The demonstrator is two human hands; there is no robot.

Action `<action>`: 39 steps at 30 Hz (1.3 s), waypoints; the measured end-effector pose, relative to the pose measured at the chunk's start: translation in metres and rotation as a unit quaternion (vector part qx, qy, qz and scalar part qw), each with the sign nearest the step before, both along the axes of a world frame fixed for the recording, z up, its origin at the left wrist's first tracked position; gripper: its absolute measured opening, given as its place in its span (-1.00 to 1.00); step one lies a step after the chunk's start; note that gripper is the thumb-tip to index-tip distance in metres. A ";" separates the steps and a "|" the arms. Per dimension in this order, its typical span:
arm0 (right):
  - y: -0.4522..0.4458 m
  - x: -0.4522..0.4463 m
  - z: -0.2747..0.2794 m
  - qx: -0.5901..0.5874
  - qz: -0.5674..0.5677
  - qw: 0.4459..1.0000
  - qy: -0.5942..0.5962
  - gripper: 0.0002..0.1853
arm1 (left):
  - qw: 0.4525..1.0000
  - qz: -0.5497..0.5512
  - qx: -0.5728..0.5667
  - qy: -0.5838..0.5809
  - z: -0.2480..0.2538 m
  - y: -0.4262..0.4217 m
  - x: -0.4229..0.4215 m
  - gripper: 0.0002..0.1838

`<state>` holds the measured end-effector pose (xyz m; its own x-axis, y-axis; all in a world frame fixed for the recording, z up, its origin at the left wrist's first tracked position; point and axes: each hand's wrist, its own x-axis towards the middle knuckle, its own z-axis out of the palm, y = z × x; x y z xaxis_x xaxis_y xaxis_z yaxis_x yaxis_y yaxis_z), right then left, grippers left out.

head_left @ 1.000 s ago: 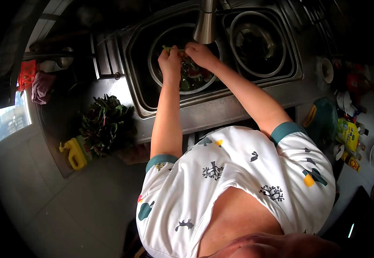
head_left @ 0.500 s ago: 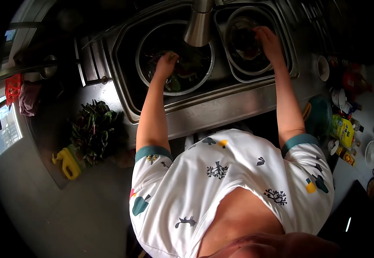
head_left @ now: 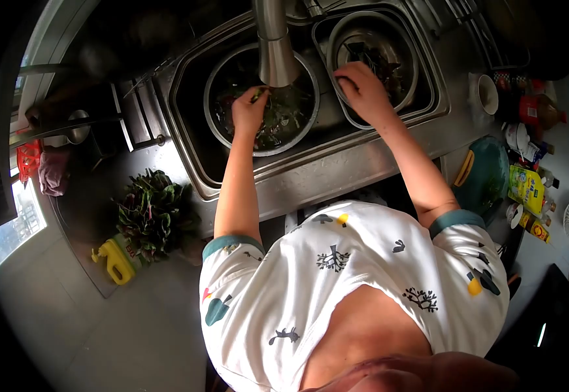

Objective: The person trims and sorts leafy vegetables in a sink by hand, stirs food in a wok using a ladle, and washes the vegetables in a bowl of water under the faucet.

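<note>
A leafy bunch [head_left: 153,212] is lying near the front edge of the counter [head_left: 281,189], so a brushing left elbow could be knocking it off; the left hand [head_left: 250,114] is pinching a green piece [head_left: 256,96] over the large bowl [head_left: 268,153], and a loose grip could be dropping it; the right hand [head_left: 365,97] is curling by the small bowl [head_left: 405,49], and I cannot tell whether it is holding anything; the faucet [head_left: 278,59] is hanging low, so hasty lifting could be bumping knuckles.
</note>
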<state>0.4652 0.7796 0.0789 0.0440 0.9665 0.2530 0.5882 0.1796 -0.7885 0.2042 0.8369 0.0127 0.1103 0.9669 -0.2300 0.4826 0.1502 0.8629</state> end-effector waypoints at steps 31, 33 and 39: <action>0.047 -0.136 -0.017 -0.184 0.283 0.927 0.165 -0.79 | 0.819 0.227 -0.067 -0.523 0.095 0.017 -0.096 -0.76; 0.048 -0.138 -0.016 -0.179 0.297 0.919 0.189 -0.77 | 0.812 0.226 -0.080 -0.532 0.088 0.018 -0.096 -0.76; 0.053 -0.137 -0.026 -0.287 0.318 0.885 0.183 -0.79 | 0.827 0.262 -0.094 -0.488 0.073 0.019 -0.089 -0.75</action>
